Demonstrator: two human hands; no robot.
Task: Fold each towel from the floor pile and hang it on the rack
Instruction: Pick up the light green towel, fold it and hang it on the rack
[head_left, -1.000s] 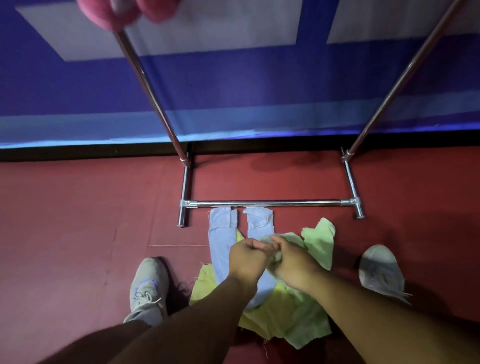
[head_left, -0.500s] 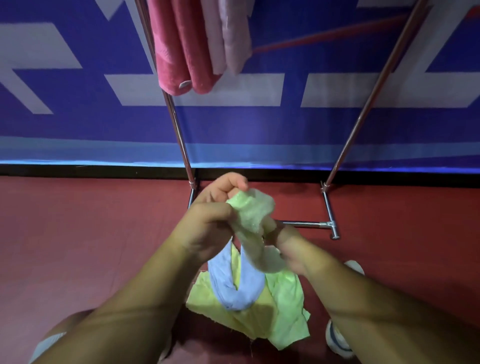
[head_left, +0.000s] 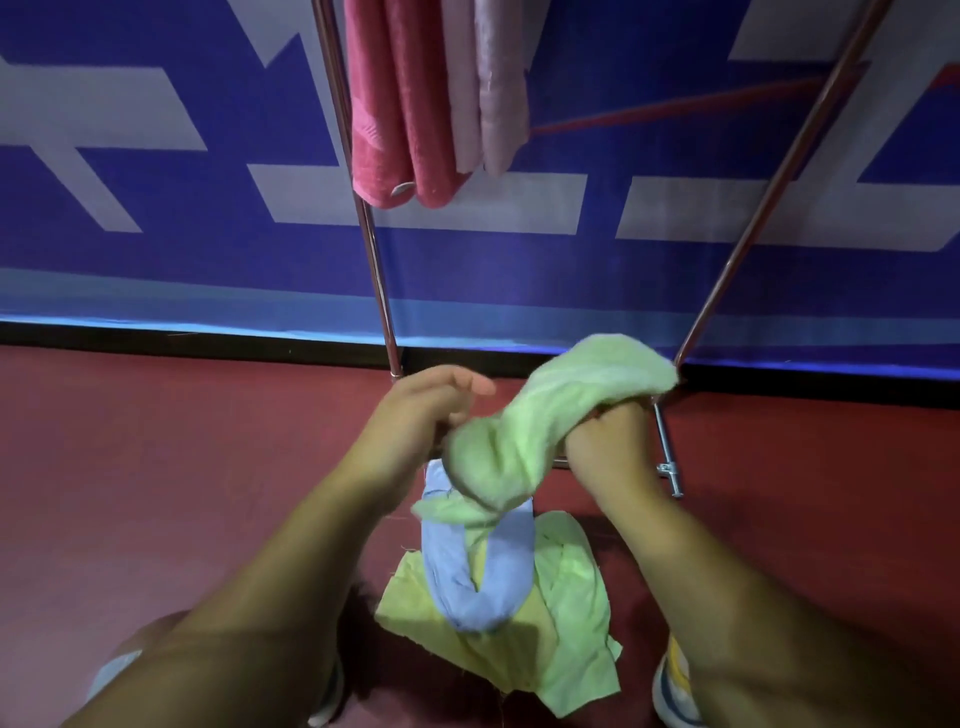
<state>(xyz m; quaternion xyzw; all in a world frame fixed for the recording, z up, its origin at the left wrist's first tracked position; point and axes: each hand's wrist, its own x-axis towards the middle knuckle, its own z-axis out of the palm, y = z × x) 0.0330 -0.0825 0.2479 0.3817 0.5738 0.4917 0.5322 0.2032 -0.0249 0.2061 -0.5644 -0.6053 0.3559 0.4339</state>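
Two hands are holding one bunched green towel (head_left: 545, 415) above the floor pile (head_left: 519, 613): left hand (head_left: 415, 421) gripping one end, right hand (head_left: 605, 447) the other | two towels hanging on the rack (head_left: 374, 249): red towel (head_left: 395, 114), pink towel (head_left: 488, 93) | red floor (head_left: 156, 467), blue wall (head_left: 156, 280)

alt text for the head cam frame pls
Both hands, left hand and right hand, hold a bunched light green towel above a floor pile of blue, yellow and green cloths. Behind, pink towels hang on a metal rack against a blue wall.
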